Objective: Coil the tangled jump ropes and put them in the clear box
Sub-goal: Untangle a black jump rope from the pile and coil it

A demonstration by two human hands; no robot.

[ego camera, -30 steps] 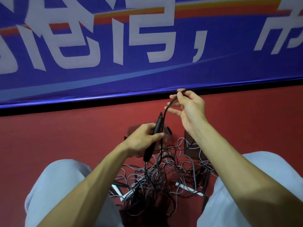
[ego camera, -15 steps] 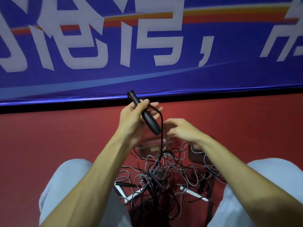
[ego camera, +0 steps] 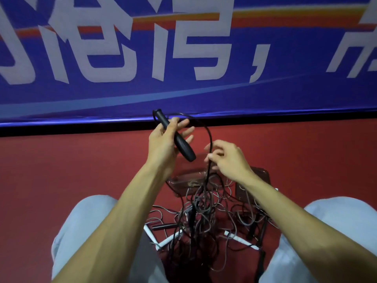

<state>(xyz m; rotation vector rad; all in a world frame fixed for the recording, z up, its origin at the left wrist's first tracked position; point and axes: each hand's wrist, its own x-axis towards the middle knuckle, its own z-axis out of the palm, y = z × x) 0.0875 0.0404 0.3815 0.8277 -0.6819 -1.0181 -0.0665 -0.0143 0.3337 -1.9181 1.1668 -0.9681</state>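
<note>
My left hand [ego camera: 163, 139] grips a black jump rope handle [ego camera: 179, 142], tilted with its cord end up and left. Its black cord [ego camera: 208, 131] arcs over to the right and drops down. My right hand [ego camera: 226, 158] pinches that cord where it falls toward the tangled pile of jump ropes [ego camera: 202, 217] on the red floor between my knees. The pile holds grey and black cords, black handles and white handles [ego camera: 169, 240]. The clear box [ego camera: 183, 180] lies on the floor just beyond the pile, partly hidden by my hands and the cords.
A second clear piece, perhaps the lid [ego camera: 253, 186], lies right of the box under my right forearm. A blue banner wall [ego camera: 183, 78] with a black base strip stands close ahead. My knees [ego camera: 81, 231] flank the pile on both sides.
My left hand raised the black handle and turned it cord end up. My right hand came down from the cord's high point and now pinches the cord lower, beside the handle.
</note>
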